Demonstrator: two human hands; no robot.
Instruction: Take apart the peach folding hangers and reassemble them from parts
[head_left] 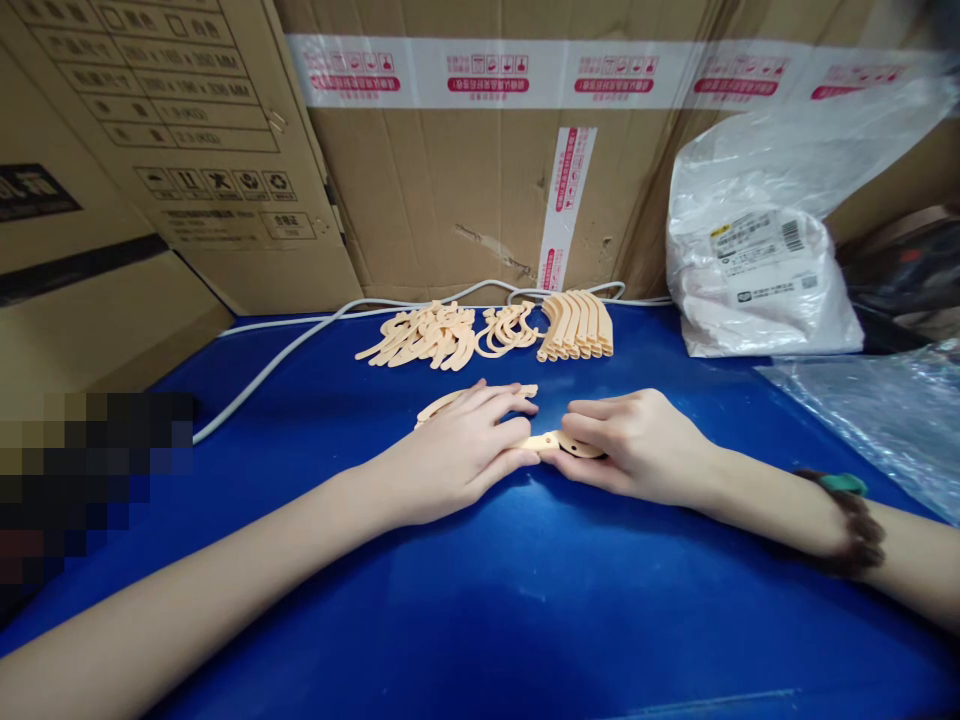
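Between my two hands is a cream-coloured plastic piece (541,441) with small holes, held just above the blue table. My left hand (469,447) pinches its left end between thumb and fingers. On its right end, my right hand (634,445) is closed, gripping a rounded part with a dark hole; whether this is one piece or two joined cannot be made out. Behind my left fingers lies a curved cream strip (439,405), partly hidden by the hand.
Farther back lie a loose pile of cream strips (431,335), several hooked pieces (506,332) and a neat stack of curved pieces (577,325). A white cable (281,375) runs behind them. Cardboard boxes (450,190) wall the back; a white plastic bag (757,270) stands right.
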